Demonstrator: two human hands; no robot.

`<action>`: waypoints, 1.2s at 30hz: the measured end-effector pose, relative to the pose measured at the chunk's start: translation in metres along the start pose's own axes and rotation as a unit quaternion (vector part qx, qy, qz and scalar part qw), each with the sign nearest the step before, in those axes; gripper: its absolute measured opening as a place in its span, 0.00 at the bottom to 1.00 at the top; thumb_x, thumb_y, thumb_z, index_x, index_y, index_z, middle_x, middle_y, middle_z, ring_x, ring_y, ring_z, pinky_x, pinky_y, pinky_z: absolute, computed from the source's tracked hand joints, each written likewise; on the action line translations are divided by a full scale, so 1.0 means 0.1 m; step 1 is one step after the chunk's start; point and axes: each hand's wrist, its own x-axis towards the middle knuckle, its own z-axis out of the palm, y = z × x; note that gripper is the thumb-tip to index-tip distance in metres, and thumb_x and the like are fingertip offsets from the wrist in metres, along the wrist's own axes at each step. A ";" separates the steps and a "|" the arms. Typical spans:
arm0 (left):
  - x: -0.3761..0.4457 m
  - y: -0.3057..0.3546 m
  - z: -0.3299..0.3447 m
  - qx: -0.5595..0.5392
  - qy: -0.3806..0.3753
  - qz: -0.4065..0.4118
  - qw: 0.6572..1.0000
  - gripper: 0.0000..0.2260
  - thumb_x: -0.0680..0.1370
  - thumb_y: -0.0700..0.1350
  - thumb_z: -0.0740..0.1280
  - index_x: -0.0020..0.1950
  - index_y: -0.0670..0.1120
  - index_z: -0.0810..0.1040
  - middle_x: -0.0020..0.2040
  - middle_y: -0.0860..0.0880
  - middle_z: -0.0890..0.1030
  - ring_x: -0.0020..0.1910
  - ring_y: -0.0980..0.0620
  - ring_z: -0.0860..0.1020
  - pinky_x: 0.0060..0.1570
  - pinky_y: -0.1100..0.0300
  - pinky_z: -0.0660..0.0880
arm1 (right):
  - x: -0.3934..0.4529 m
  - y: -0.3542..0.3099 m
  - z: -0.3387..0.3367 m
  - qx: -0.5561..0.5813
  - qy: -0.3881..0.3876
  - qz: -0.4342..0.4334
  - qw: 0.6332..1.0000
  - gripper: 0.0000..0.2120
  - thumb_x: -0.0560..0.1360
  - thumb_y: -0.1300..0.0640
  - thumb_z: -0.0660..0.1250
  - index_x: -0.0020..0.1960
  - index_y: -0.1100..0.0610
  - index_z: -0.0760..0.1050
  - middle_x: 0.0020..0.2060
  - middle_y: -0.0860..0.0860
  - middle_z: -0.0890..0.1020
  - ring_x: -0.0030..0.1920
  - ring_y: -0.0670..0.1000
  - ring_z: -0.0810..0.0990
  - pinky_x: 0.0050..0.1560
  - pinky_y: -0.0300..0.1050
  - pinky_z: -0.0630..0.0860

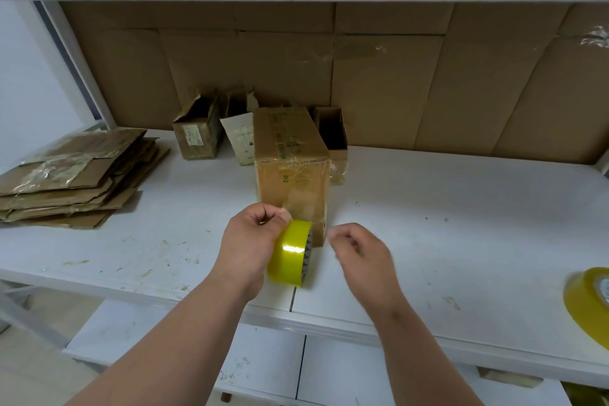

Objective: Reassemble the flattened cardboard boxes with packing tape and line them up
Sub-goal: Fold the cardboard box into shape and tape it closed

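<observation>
The box point(291, 155) stands upright at mid-tabletop point(461, 208), its near face covered by a clear tape strip running down to the roll point(290, 254). My left hand point(250, 241) holds that yellow roll just in front of the box, fingers point(263, 212) curled round its top edge. My right hand point(359, 254) hovers beside the roll, blurred, fingers loosely curled and holding nothing. Behind the box, small open boxes point(197, 132) stand in a row. A stack of flattened boxes point(75, 175) lies far left. A second roll point(590, 300) lies at the right edge.
</observation>
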 end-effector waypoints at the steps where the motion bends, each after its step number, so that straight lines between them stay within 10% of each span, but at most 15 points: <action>1: -0.01 0.01 0.02 -0.009 0.008 0.007 1.000 0.10 0.77 0.43 0.72 0.36 0.51 0.82 0.39 0.55 0.83 0.40 0.53 0.78 0.41 0.56 0.72 | -0.07 -0.11 0.05 0.077 -0.037 0.005 0.996 0.05 0.77 0.48 0.67 0.46 0.47 0.80 0.43 0.46 0.83 0.46 0.46 0.81 0.52 0.46 0.78; 8: -0.17 0.13 0.11 -0.031 0.031 0.062 0.997 0.06 0.77 0.39 0.71 0.41 0.47 0.84 0.47 0.56 0.85 0.46 0.57 0.81 0.46 0.62 0.76 | -0.21 -0.34 0.23 0.191 -0.049 0.025 0.980 0.04 0.79 0.59 0.65 0.51 0.51 0.75 0.43 0.51 0.84 0.40 0.43 0.80 0.40 0.34 0.74; 12: -0.29 0.17 0.11 -0.014 0.016 0.083 0.996 0.07 0.76 0.39 0.72 0.40 0.48 0.84 0.41 0.59 0.85 0.40 0.66 0.80 0.42 0.67 0.73 | -0.19 -0.41 0.14 0.288 -0.055 0.052 0.955 0.13 0.80 0.57 0.65 0.60 0.42 0.71 0.47 0.47 0.84 0.49 0.46 0.81 0.49 0.40 0.76; 18: -0.46 0.21 0.17 0.050 0.014 0.135 0.990 0.11 0.76 0.42 0.72 0.40 0.58 0.83 0.40 0.61 0.84 0.44 0.64 0.81 0.47 0.67 0.73 | -0.25 -0.53 0.09 0.253 0.002 0.030 0.967 0.08 0.81 0.55 0.62 0.45 0.48 0.76 0.42 0.43 0.80 0.44 0.42 0.76 0.41 0.37 0.69; 20: -0.51 0.24 0.16 0.121 0.019 0.150 0.981 0.08 0.77 0.46 0.72 0.51 0.60 0.83 0.42 0.64 0.84 0.49 0.64 0.81 0.48 0.70 0.72 | -0.26 -0.53 0.05 0.203 0.017 0.007 0.979 0.09 0.82 0.53 0.61 0.44 0.47 0.75 0.41 0.43 0.79 0.44 0.42 0.75 0.40 0.38 0.69; 24: -0.54 0.31 0.07 0.200 0.012 0.175 0.964 0.34 0.76 0.50 0.71 0.79 0.56 0.59 0.62 0.62 0.76 0.60 0.63 0.75 0.56 0.64 0.70 | -0.26 -0.48 -0.09 0.097 -0.004 -0.049 0.994 0.08 0.82 0.52 0.61 0.45 0.48 0.76 0.38 0.43 0.79 0.39 0.43 0.75 0.39 0.38 0.71; 29: -0.55 0.48 0.08 0.303 -0.100 0.228 0.920 0.11 0.77 0.43 0.71 0.58 0.53 0.83 0.51 0.61 0.82 0.50 0.66 0.79 0.50 0.69 0.76 | -0.30 -0.46 -0.21 0.086 -0.045 -0.070 0.993 0.12 0.81 0.57 0.62 0.44 0.45 0.79 0.39 0.41 0.82 0.40 0.38 0.77 0.39 0.29 0.70; 36: -0.56 0.59 0.14 0.346 -0.094 0.223 0.906 0.07 0.76 0.45 0.72 0.53 0.55 0.84 0.46 0.55 0.84 0.43 0.56 0.82 0.47 0.55 0.80 | -0.32 -0.48 -0.29 0.118 -0.038 -0.065 0.990 0.12 0.82 0.58 0.60 0.55 0.47 0.81 0.47 0.38 0.82 0.48 0.37 0.78 0.45 0.25 0.70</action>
